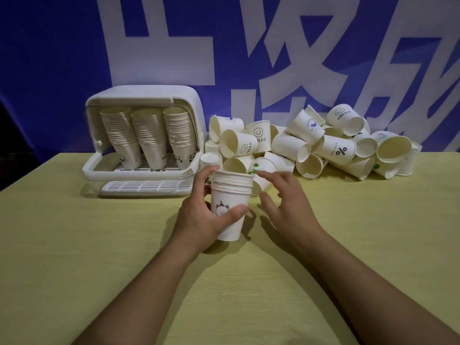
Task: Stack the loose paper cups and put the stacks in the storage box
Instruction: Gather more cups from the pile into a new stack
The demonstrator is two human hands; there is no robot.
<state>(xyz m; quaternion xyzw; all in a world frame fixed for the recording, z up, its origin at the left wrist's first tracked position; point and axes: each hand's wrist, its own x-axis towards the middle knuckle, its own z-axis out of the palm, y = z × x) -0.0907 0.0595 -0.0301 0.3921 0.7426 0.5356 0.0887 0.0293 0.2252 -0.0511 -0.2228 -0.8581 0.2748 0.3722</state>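
At table centre, the left hand [202, 215] grips a short stack of nested white paper cups [230, 202], upright, its outer cup printed with a bear face. Just at its 3 o'clock, the right hand [283, 195] hovers released, fingers loosely spread, holding nothing. Toward 1 o'clock lies a heap of loose white paper cups [323, 145] reading "HELLO", "NICE DAY" and "%". Toward 11 o'clock, the open white plastic storage box [144, 135] holds three tall leaning stacks on the yellow table [74, 245].
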